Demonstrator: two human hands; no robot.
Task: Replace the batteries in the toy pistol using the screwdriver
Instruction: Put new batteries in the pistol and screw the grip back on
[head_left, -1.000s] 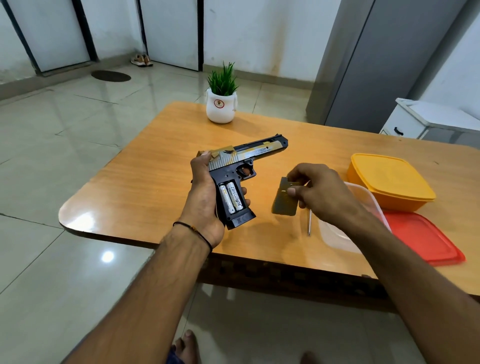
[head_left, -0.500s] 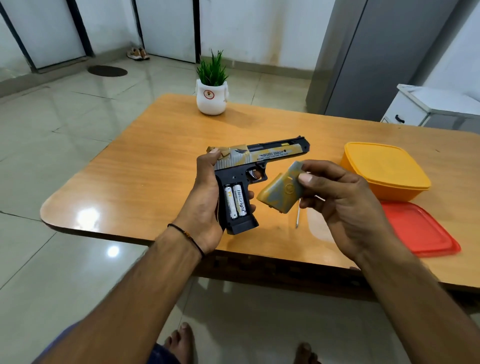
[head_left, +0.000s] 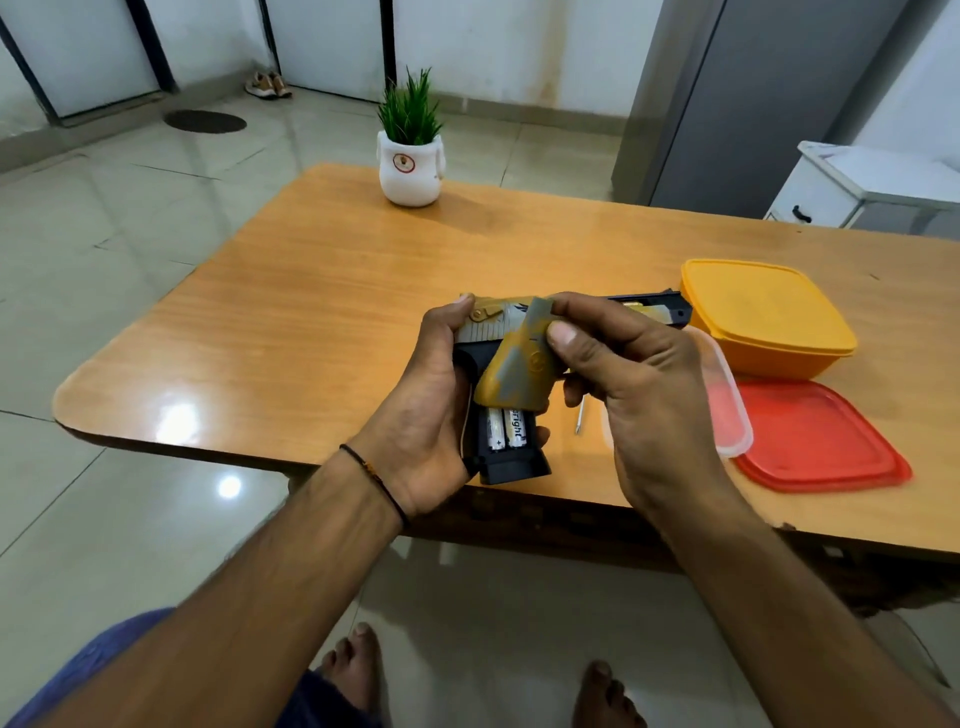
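Holding the toy pistol (head_left: 485, 330) above the table (head_left: 363, 291) edge, my left hand (head_left: 431, 410) wraps the back of its grip, muzzle aimed right toward the yellow box (head_left: 763, 317). My right hand (head_left: 639, 384) pinches the camouflage battery cover (head_left: 519, 374) between thumb and fingers and presses it against the upper part of the grip. The cover's long axis slants from upper right to lower left, skewed off the grip's own line, which runs down toward me. Two batteries (head_left: 506, 428) show in the open bay just below the cover's lower edge, so the plate sits too high and is not yet seated. By my reckoning, closing it means squaring the cover and bringing it down over the cells, work for the right hand that grips it. Half a second ago the cover was held apart, right of the trigger guard; now it overlaps the grip. The screwdriver (head_left: 580, 415) lies on the table just right of the pistol, untouched, only its shaft showing.
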